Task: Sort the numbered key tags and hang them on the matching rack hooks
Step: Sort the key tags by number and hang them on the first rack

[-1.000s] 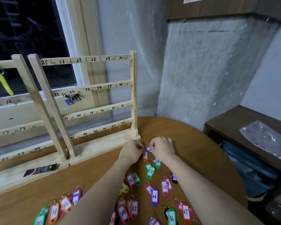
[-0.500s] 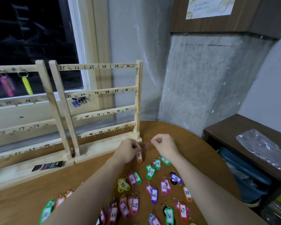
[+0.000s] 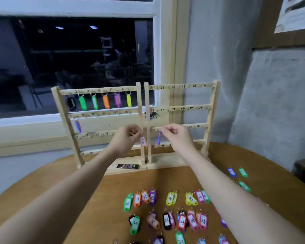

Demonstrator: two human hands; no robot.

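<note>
Both hands are now raised off the surface (image 3: 99, 194) and held before the racks, where half a second ago they were low among the loose tags. Tag 8 (image 3: 143, 142) is pinched by the fingers of the left hand (image 3: 126, 140) and hangs just in front of the left rack (image 3: 63, 110). A purple tag (image 3: 159, 137), seen edge-on, is pinched by the right hand (image 3: 177, 136). Hanging appears to come next; hook 8 should lie in the second row, beside the one tag already hung there.
</note>
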